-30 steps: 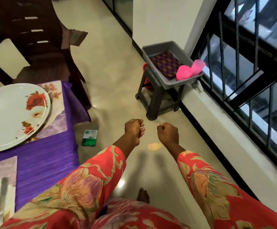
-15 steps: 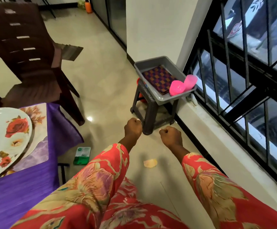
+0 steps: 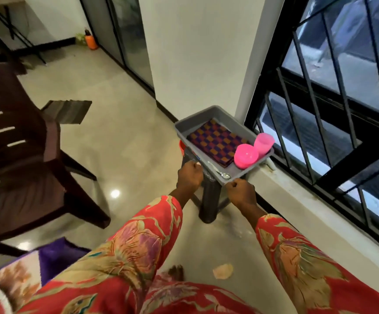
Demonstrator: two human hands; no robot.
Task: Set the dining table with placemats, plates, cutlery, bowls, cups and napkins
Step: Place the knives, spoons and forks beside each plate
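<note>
Both my fists are clenched with nothing in them, left hand [image 3: 189,175] and right hand [image 3: 240,192] sitting mid-frame just in front of the grey tray [image 3: 208,112] on its dark stool [image 3: 211,200] by the window grille. In the tray there's a checkered purple-and-orange napkin [image 3: 215,142], with a pink bowl [image 3: 245,156] and pink cup [image 3: 263,142] at its right end and a spoon [image 3: 222,173] along the near edge. Brown plastic chair [image 3: 21,159] is on the left, and a corner of the floral placemat [image 3: 14,275] on the purple tablecloth [image 3: 52,257] shows at the lower left.

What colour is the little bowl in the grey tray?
Bright pink. The bowl sits beside a pink cup, seen best in the head view.
</note>
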